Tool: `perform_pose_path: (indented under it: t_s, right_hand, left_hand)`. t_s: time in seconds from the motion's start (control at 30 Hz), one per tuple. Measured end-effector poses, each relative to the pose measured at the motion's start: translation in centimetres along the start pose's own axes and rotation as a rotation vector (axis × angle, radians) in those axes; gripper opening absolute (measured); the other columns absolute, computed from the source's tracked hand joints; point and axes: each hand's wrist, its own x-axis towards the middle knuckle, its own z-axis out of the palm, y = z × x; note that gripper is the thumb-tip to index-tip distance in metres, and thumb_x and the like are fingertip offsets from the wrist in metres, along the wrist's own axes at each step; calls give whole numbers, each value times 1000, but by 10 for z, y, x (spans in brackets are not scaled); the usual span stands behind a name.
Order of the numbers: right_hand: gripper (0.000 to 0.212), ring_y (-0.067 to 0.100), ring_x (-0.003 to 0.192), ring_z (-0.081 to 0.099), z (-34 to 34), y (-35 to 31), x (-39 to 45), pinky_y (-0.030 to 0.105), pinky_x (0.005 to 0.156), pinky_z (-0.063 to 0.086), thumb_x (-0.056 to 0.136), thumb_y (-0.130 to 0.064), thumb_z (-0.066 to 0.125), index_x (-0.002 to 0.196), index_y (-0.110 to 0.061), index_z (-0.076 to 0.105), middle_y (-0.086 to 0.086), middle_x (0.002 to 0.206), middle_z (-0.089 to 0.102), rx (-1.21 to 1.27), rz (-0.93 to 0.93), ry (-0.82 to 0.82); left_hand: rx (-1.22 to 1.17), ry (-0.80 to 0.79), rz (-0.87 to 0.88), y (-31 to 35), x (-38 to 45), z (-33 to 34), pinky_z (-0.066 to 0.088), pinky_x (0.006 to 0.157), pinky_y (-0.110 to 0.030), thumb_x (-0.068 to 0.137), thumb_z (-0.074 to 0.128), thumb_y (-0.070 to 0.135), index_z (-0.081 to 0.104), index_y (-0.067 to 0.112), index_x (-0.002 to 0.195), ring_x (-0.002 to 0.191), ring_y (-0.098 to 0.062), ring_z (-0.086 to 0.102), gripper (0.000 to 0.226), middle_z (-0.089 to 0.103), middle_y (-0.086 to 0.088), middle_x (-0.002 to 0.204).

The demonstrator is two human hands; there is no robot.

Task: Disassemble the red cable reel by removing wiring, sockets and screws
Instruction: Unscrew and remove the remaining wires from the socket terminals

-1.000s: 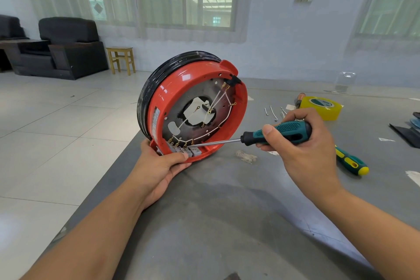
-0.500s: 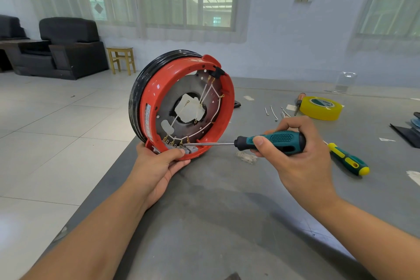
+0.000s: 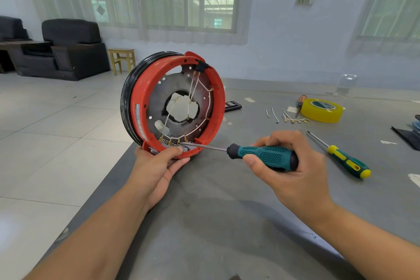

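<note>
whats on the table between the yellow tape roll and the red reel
In the head view, between the red cable reel and the yellow tape roll lie a small black object, scraps of paper, and a scatter of loose wire pieces near the roll.

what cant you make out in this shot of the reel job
All in the head view:
- Screwdriver tip: buried among the terminals at the bottom of the red cable reel; the left hand thumb partly covers that spot, so the screw is unseen.
- Reel's far face: turned away.
- Label on the red rim: too small to read.
- Small metal pieces by the yellow tape roll: too tiny to identify.
- Dark items at the right edge: cut off.
</note>
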Motion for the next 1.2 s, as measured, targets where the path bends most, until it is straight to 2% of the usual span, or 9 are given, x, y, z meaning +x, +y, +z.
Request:
perform_pose_path:
  t_s: [0.07, 0.17, 0.27, 0.4, 0.6, 0.7, 0.8, 1.03, 1.2]
  right_hand:
    - [33, 8, 89, 73, 0, -1, 1, 17, 68, 58, 81, -49, 79, 101, -43, 54, -16, 97, 72, -6, -7, -4]
    - [33, 10, 84, 72, -1, -1, 6, 20, 68, 58, 77, -52, 79, 95, -38, 55, -15, 92, 72, 27, 100, 43]
    - [35, 21, 76, 71, -4, 4, 11, 45, 68, 62, 74, -57, 79, 93, -39, 56, -6, 85, 69, 55, 240, 95]
    - [38, 25, 76, 77, -9, 9, 17, 56, 67, 62, 75, -55, 83, 94, -34, 58, -1, 85, 67, 104, 324, 112]
    - [47, 26, 76, 77, -10, 11, 20, 47, 64, 65, 71, -65, 82, 95, -31, 58, -5, 83, 65, 164, 379, 95]
    - [42, 24, 76, 78, -10, 11, 21, 39, 62, 65, 73, -56, 84, 93, -30, 58, -9, 82, 64, 210, 381, 98]
    - [38, 25, 76, 78, -10, 11, 22, 32, 60, 64, 74, -50, 85, 92, -30, 59, -6, 84, 63, 240, 384, 100]
    - [32, 24, 77, 78, -13, 13, 26, 32, 61, 64, 74, -43, 84, 89, -29, 58, -14, 82, 61, 249, 393, 63]
    - [32, 26, 71, 78, -16, 13, 31, 30, 58, 63, 74, -43, 85, 88, -32, 58, 7, 92, 61, 232, 393, 68]
  left_hand:
    - [-7, -4, -4, 0, 0, 0, 66, 84, -46, 91, 68, -15, 39, -5, 147, 104, -42, 77, 64, 68, -33, 129]
    - [7, -7, -12, 0, 0, -1, 66, 82, -45, 90, 69, -16, 40, -3, 147, 103, -42, 77, 64, 67, -33, 128]
    - [7, -21, -16, 0, 0, 0, 66, 85, -47, 90, 68, -19, 41, 3, 146, 104, -42, 77, 66, 67, -31, 129]
    - [13, -31, -17, 0, 1, -1, 62, 95, -52, 88, 68, -20, 43, 10, 144, 105, -40, 77, 68, 66, -28, 134]
    - [34, -39, -25, -2, 1, -2, 64, 89, -50, 85, 68, -23, 44, 16, 142, 110, -40, 75, 73, 63, -23, 138]
    - [37, -51, -31, -2, 2, -2, 64, 91, -52, 84, 69, -23, 45, 18, 144, 112, -40, 74, 77, 60, -21, 141]
    - [39, -63, -45, -2, 2, -2, 66, 86, -48, 83, 70, -24, 45, 21, 146, 113, -40, 73, 81, 61, -18, 142]
    - [76, -78, -25, -5, 2, -3, 66, 80, -44, 79, 69, -28, 47, 26, 143, 106, -36, 77, 87, 64, -15, 137]
    - [118, -126, 3, -8, 3, -4, 66, 80, -42, 78, 66, -32, 48, 26, 144, 107, -35, 77, 90, 66, -16, 137]
